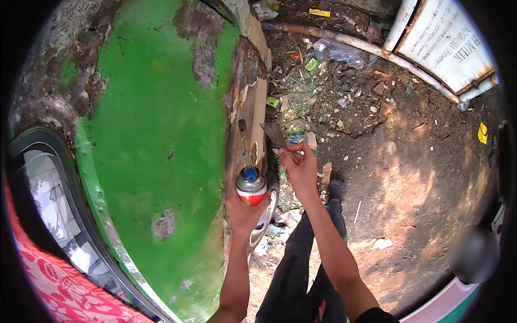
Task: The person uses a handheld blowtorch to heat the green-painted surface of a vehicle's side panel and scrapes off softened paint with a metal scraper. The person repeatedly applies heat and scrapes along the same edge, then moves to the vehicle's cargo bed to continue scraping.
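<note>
My left hand (247, 212) grips a gas canister (251, 189) with a blow torch head (244, 141) on it, its nozzle pointing away from me beside the vehicle's edge. I cannot tell whether a flame burns. In my right hand (301, 165) is a metal scraper (274, 135), its flat blade angled up and left, close to the torch but apart from it. To the left lies a green painted vehicle panel (161, 121) with bare, rough patches. A strip of peeling, brownish material (257, 107) runs along the panel's right edge.
A windshield (52, 198) and a red patterned cloth (76, 282) are at the lower left. Under the panel's edge is a wheel (264, 220). Paint flakes and plastic litter (339, 52) cover the ground. A metal pipe (343, 38) and a white sign (448, 44) stand at the upper right.
</note>
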The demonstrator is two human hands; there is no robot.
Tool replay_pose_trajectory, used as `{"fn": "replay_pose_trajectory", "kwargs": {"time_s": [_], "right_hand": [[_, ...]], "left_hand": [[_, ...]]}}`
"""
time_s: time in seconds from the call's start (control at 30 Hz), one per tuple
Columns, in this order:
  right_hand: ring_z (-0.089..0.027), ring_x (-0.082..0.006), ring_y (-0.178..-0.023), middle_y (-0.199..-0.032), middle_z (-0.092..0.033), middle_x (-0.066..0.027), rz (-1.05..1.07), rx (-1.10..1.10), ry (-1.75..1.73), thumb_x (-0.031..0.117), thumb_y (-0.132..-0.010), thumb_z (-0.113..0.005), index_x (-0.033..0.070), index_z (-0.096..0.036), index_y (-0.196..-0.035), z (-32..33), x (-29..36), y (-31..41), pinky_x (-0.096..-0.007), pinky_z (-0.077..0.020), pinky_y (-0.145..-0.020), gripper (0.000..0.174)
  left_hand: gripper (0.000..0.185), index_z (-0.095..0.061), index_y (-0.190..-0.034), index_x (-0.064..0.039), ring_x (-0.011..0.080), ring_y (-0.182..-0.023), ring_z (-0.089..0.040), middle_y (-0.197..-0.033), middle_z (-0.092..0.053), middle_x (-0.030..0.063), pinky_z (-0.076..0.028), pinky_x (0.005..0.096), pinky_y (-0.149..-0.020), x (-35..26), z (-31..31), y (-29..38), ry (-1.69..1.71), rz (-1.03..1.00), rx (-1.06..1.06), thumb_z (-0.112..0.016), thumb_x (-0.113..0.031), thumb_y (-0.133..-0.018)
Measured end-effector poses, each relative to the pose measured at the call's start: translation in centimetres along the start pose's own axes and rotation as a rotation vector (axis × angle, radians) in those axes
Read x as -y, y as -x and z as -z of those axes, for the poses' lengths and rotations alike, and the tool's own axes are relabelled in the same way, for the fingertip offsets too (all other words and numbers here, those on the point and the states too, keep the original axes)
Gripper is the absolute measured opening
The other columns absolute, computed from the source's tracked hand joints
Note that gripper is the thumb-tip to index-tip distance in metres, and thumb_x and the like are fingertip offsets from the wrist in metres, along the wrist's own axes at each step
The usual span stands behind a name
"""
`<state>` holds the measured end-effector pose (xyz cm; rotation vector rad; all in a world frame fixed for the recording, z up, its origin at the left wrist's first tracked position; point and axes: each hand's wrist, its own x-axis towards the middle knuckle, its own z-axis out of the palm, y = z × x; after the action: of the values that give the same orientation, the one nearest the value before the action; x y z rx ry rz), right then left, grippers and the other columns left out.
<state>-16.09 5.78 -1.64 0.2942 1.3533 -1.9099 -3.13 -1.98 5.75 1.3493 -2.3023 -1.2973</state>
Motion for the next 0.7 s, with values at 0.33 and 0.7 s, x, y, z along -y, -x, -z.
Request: {"fn": "replay_pose_trajectory", "kwargs": {"time_s": [0.33,0.7], "right_hand": [[-0.06,-0.0079,-0.07,-0.08,-0.067,-0.0068,-0.005,-0.007,-0.011,0.012,-0.095,-0.072,0.003,-0.05,-0.1,-0.4,-0.1,0.3,-0.0241,-0.0466,-0.062,0.025],[-0.049,-0.0014,-0.058,-0.075,-0.062,-0.0013,0.254,-0.008,-0.072,0.01,-0.097,-0.07,0.004,-0.054,-0.093,-4.2,-1.4,-1.3,-0.0206,-0.0348,-0.049,0.018]], "left_hand": [[0.059,-0.059,-0.115,-0.001,0.0188,-0.087,-0.07,-0.097,-0.073,0.0113,-0.056,0.0346,-0.082,0.4,0.3,0.1,0.019,0.021,0.008,-0.091,-0.013,-0.067],[0.059,-0.058,-0.117,0.0,0.0156,-0.089,-0.068,-0.099,-0.071,0.0093,-0.055,0.0311,-0.082,-3.6,4.9,0.4,-0.003,0.032,0.022,-0.091,-0.007,-0.068]]}}
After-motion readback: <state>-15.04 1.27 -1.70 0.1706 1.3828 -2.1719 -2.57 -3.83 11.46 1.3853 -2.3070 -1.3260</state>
